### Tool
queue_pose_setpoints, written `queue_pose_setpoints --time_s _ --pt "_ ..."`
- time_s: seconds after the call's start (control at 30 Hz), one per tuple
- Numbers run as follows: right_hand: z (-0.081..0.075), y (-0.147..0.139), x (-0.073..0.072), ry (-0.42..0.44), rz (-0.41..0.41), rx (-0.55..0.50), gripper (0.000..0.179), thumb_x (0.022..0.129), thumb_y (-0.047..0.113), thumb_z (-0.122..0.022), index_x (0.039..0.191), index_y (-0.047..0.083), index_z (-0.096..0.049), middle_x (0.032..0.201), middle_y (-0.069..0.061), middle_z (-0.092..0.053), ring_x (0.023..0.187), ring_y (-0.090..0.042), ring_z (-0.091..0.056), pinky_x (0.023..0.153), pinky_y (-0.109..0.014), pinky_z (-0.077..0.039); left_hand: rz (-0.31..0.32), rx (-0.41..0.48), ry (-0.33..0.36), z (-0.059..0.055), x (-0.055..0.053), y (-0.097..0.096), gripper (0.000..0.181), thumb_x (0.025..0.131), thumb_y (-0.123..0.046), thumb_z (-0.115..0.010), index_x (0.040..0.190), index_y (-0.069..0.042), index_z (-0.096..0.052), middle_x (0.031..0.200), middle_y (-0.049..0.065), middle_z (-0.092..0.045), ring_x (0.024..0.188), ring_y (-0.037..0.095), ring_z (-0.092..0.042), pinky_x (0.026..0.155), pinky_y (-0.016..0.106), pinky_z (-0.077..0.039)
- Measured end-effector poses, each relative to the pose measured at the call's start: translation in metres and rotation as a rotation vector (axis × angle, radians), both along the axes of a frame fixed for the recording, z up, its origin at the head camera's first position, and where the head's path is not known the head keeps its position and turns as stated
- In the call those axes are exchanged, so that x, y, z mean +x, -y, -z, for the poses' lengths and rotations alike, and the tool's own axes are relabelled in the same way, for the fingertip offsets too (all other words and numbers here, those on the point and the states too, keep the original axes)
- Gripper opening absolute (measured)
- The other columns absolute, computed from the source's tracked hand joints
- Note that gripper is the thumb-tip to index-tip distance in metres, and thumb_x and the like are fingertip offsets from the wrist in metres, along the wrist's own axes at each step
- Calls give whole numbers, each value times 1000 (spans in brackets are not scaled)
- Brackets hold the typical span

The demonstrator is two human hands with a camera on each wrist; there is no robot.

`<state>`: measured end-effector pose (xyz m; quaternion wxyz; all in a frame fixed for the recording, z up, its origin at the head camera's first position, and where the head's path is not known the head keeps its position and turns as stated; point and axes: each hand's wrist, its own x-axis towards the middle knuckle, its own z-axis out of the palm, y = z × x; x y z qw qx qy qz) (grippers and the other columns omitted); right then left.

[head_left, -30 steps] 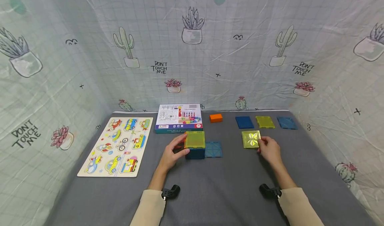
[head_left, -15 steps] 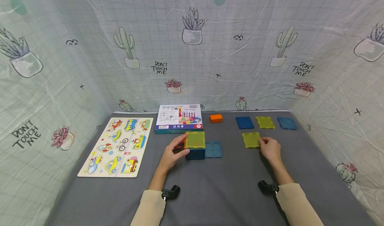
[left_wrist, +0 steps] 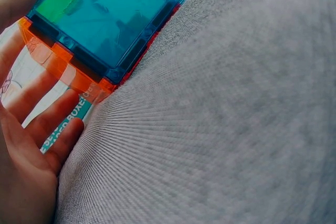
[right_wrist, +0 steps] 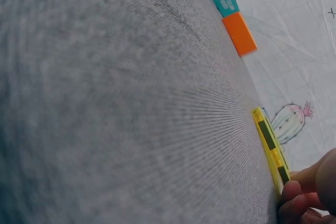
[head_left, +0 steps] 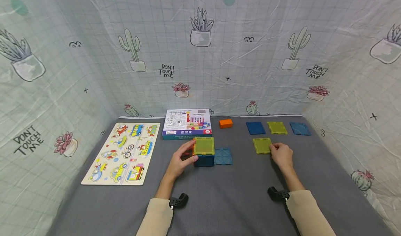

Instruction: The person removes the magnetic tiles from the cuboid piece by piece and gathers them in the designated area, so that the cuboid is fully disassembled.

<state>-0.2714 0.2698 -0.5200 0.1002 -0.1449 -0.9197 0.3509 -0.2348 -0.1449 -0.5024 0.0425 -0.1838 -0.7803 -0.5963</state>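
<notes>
In the head view my left hand (head_left: 180, 160) holds a small cube of see-through magnetic tiles (head_left: 204, 146) by its left side. The cube's top is yellow; the left wrist view shows its blue front tile (left_wrist: 105, 19) and orange side tile (left_wrist: 65, 66), with the thumb at the front edge and fingers along the orange side. A light-blue magnetic tile (head_left: 223, 156) lies flat against the cube's right. Further right, my right hand (head_left: 282, 156) pinches the right edge of a yellow magnetic tile (head_left: 262, 146) between thumb and fingers, low over the cloth.
Behind the right hand lie a dark-blue tile (head_left: 255, 128), another yellow tile (head_left: 277, 127) and a light-blue tile (head_left: 299, 128). An orange block (head_left: 225, 123) and a toy box (head_left: 187, 123) stand at the back. A picture puzzle board (head_left: 122, 154) lies left on the grey cloth (head_left: 232, 201).
The yellow tile in my right hand has tilted slightly, and the bright glare on it is gone. My right wrist has shifted a little left. The left hand and cube stay still.
</notes>
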Motion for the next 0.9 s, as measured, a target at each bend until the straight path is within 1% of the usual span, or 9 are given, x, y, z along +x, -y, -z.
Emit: queue_pose_setpoints --time_s 0.07,0.17,0.3,0.4,0.7,0.9 --pt "0 0 0 -3 1 -6 34 100 22 -56 110 -7 -71 86 -20 -74 63 -19 -66 59 -30 -47 -4 -6 3 0 0 0 58 91 -12 -69 145 -8 -53 152 16 -50 131 39 -52 104 63 -43" --pt "0 0 0 -11 4 -15 34 99 22 -57 109 -6 -71 86 -20 -74 61 -18 -66 58 -30 -47 -11 -18 19 13 -8 1 59 91 -13 -70 147 -10 -52 153 14 -48 133 39 -50 106 63 -42" --pt "0 1 1 -25 13 -19 32 99 22 -59 106 -6 -72 84 -20 -74 58 -13 -64 58 -30 -47 -17 -18 19 33 -19 3 61 91 -14 -70 148 -14 -50 156 12 -46 135 39 -48 107 63 -42" --pt "1 1 1 -35 18 -25 30 98 20 -59 104 -6 -72 82 -20 -74 55 -11 -62 56 -29 -48 -20 -9 11 35 -19 3 60 91 -15 -70 148 -18 -50 156 9 -46 135 38 -48 107 62 -42" --pt "1 1 1 -38 15 -49 28 98 19 -61 103 -6 -71 76 -19 -72 50 -9 -59 51 -29 -47 -26 11 -10 34 -18 4 57 90 -24 -72 144 -29 -55 152 0 -51 132 30 -52 106 59 -44" --pt "-1 1 4 -50 17 -87 30 98 22 -60 106 -5 -68 78 -16 -71 50 -8 -59 49 -26 -49 -29 1 -20 37 -19 4 57 89 -28 -72 144 -30 -55 152 0 -51 132 29 -53 105 54 -45"
